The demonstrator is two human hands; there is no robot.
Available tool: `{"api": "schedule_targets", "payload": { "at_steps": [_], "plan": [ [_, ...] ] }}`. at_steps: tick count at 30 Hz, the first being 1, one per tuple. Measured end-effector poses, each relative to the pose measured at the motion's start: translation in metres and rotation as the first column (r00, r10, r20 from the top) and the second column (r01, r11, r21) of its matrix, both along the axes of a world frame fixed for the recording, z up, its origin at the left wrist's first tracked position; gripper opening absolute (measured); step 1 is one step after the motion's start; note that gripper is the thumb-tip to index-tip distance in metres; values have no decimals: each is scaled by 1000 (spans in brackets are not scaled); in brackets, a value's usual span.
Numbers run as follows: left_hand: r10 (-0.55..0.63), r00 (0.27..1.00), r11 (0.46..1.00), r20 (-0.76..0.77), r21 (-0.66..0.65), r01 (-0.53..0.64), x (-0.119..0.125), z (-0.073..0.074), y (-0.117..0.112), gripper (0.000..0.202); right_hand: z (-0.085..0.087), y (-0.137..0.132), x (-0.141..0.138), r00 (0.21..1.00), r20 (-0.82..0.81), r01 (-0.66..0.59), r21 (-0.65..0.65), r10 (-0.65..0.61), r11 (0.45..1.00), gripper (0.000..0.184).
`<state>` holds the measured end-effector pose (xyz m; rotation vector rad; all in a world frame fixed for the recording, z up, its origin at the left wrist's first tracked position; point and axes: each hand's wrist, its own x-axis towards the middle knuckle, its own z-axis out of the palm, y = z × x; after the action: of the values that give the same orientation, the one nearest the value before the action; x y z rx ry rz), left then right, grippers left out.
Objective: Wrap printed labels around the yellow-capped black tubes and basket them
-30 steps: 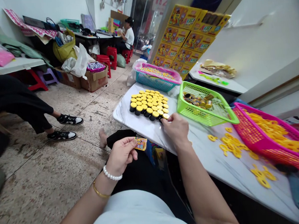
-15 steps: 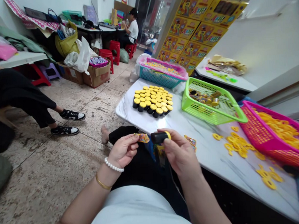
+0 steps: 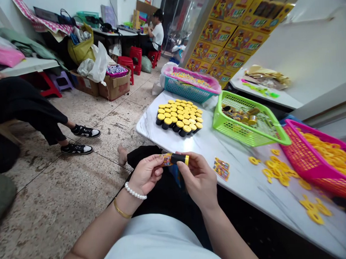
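Between the fingers of my left hand (image 3: 149, 172) is a small printed wrapper (image 3: 167, 159), orange and colourful. My right hand (image 3: 199, 178) grips a black bottle (image 3: 178, 158) with a yellow cap, lying sideways over my lap. The bottle's bottom end meets the wrapper; whether it is inside the wrapper's mouth I cannot tell. On the marble-patterned table beyond stand many upright black bottles with yellow caps (image 3: 180, 114), grouped close together. More printed wrappers (image 3: 221, 168) lie near the table's edge, right of my right hand.
A green basket (image 3: 254, 138) holds wrapped bottles. Beside it stands a pink basket (image 3: 308, 157) of yellow plastic rings, with loose rings (image 3: 276, 168) on the table (image 3: 239, 172). A teal basket (image 3: 185, 91) stands at the back. To the left sits a person with black-and-white shoes (image 3: 86, 131).
The bottle in my right hand and the wrapper in my left have come together end to end. My right hand has shifted left, uncovering the wrappers on the table.
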<state>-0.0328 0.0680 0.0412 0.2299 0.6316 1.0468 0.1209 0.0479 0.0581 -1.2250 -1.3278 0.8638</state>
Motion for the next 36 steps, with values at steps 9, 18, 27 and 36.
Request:
{"api": "schedule_targets", "payload": {
  "at_steps": [9,18,27,36],
  "plan": [
    [37,999,999,-6,-18,-38,4,-5,1,25,2,4,-1,962,-273,-61,-189,7,980,32],
    [35,990,998,135,-63,-27,7,-7,0,19,-3,-3,-7,982,160,102,-2,-100,995,28],
    [85,996,996,-3,-8,-85,-1,-2,3,24,-10,-2,5,979,199,11,118,-34,993,23],
    [111,993,991,-50,81,-106,2,2,-4,48,-11,-1,8,977,205,-78,142,48,987,32]
  ]
}}
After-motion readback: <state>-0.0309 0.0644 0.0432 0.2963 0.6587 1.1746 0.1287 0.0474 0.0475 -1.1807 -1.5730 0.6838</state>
